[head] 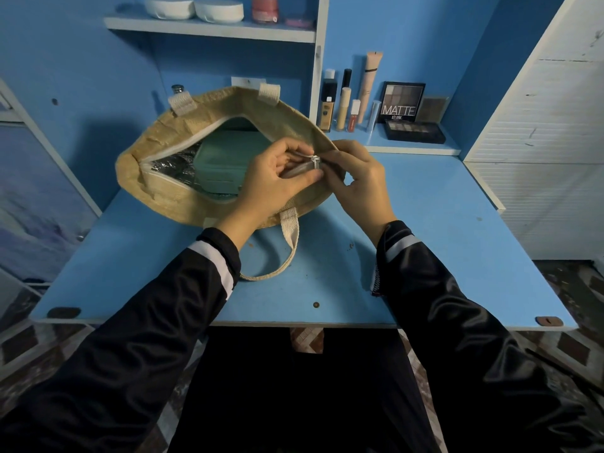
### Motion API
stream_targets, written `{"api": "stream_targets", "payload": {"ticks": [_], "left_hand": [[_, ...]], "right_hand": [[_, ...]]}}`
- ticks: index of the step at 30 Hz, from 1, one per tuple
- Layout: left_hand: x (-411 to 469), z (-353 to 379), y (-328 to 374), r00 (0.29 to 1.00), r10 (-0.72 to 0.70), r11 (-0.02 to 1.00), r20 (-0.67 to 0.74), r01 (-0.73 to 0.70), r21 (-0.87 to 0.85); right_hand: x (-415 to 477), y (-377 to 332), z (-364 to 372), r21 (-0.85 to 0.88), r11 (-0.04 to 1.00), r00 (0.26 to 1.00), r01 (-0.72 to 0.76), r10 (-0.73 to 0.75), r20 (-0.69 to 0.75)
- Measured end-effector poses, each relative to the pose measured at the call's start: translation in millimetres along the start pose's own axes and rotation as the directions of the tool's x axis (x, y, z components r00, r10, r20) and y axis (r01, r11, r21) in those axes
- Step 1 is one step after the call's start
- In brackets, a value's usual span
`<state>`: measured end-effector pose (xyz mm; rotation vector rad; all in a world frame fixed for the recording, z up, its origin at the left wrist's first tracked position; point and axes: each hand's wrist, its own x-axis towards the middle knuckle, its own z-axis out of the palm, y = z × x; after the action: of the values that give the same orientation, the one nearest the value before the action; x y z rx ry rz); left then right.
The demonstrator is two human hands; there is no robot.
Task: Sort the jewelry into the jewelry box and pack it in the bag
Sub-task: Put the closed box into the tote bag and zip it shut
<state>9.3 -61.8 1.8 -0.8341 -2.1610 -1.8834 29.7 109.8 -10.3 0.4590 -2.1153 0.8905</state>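
Observation:
A tan woven bag (pixel 170 135) with cream handles lies on the blue table (pixel 425 223), its white zipper open and silver lining showing. Inside it sits the pale green jewelry box (pixel 225 158), lid down. My left hand (pixel 271 181) pinches the bag's right end by the zipper. My right hand (pixel 356 178) pinches the small white zipper pull (pixel 314 159) at that same end. Both hands touch each other over the bag's right corner.
Cosmetic tubes (pixel 343 103) and eyeshadow palettes (pixel 411 125) stand on a low shelf behind right. A higher shelf (pixel 209 27) holds white round cases and a pink jar. One bag handle (pixel 287 250) loops toward the table's front edge. White panels stand at right.

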Motion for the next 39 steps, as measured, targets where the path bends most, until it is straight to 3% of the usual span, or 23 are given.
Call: {"api": "stream_targets", "payload": {"ticks": [8,16,23,29,34,39], "left_hand": [[-6.2,2.2,-1.6,0.975,0.209,0.936,-0.078,-0.176,0.305],[-9.5,-5.8,-0.8,0.935,0.323,0.87,-0.149,-0.231,0.435],[-10.4,-14.5,5.7,0.967,0.169,0.932,-0.189,-0.094,0.35],[-12.3,-13.1,8.0,0.965,-0.034,0.987,-0.26,0.074,0.143],[-15.3,-32.2,3.1,0.943,-0.11,0.985,-0.315,0.147,0.094],[-26.5,-36.0,8.8,0.944,-0.075,0.986,-0.322,0.118,0.116]], "right_hand": [[5.1,1.3,-0.8,-0.025,1.0,1.0,0.016,-0.016,-0.003],[6.5,1.9,-4.0,-0.062,0.997,0.998,0.045,-0.043,0.04],[9.3,-0.8,-7.5,-0.09,0.991,0.991,0.095,-0.086,0.101],[7.6,-1.7,-9.0,-0.11,0.986,0.986,0.124,-0.11,0.125],[8.6,2.6,-13.0,-0.118,0.988,0.991,0.102,-0.091,0.093],[4.1,2.7,-13.0,-0.137,0.985,0.991,0.107,-0.095,0.092]]}}
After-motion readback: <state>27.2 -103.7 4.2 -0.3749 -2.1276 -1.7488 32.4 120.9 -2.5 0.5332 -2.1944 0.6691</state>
